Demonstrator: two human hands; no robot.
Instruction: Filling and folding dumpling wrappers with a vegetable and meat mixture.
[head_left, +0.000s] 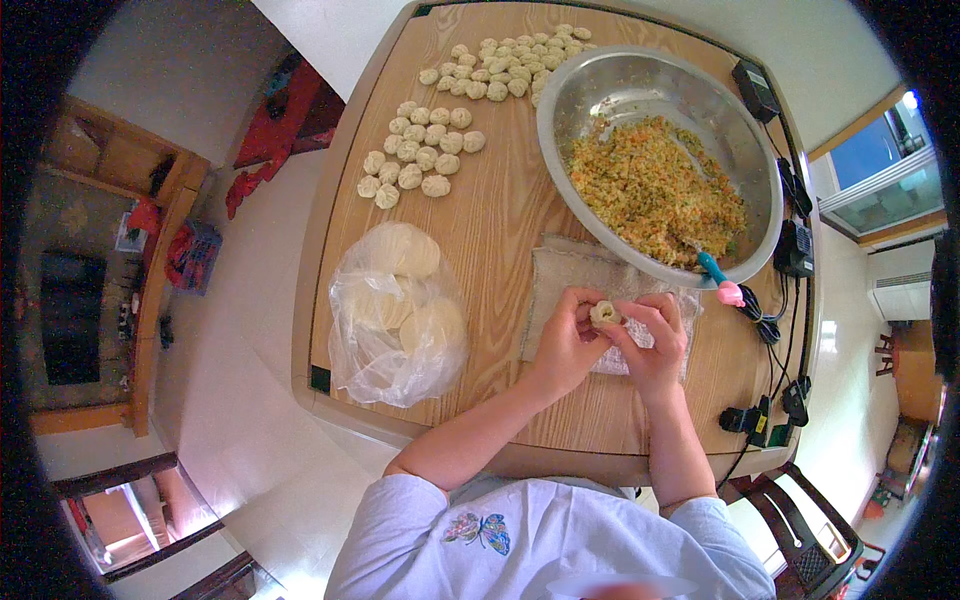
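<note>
My left hand (571, 341) and my right hand (654, 337) hold one dumpling (605, 313) between their fingertips. Its top is gathered into pleats, with a small dark opening in the middle. Beneath the hands a beige cloth (551, 292) and a white cloth (639, 334) lie on the wooden table. Just beyond them stands a large steel bowl (559, 161) of chopped orange, yellow and green filling (652, 187). A teal-handled utensil (708, 264) with a pink end leans on its near rim. Round dough wrappers (405, 300) fill a clear plastic bag (375, 375) to the left.
Several pleated dumplings (415, 154) sit in rows at the table's left, and a larger group (510, 64) lies at the far edge. Black power adapters (793, 247) and cables (759, 315) line the right edge. A dark chair (802, 525) stands at the lower right.
</note>
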